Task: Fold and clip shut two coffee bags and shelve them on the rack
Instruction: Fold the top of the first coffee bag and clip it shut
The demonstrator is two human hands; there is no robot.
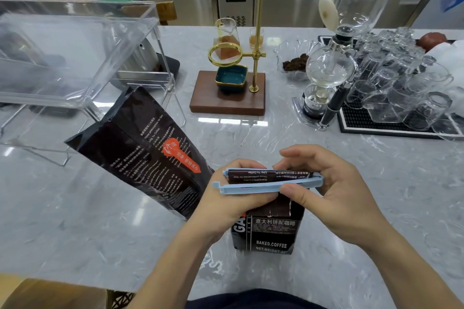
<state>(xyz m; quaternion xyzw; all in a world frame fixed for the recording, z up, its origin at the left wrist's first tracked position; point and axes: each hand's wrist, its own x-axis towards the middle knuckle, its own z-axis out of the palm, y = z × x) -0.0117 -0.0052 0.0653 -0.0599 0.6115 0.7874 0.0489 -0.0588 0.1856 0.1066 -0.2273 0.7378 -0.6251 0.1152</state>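
Just behind clipped bag [270,231], second bag [140,155]

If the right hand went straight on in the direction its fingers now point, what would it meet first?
The right hand points left along the blue clip, so it would probably meet the left hand first, which holds the clip's other end. Beyond that lies the second coffee bag.

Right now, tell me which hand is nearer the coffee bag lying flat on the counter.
Left. The left hand sits just right of the lying bag, nearly touching it; the right hand is farther right, beyond the blue clip.
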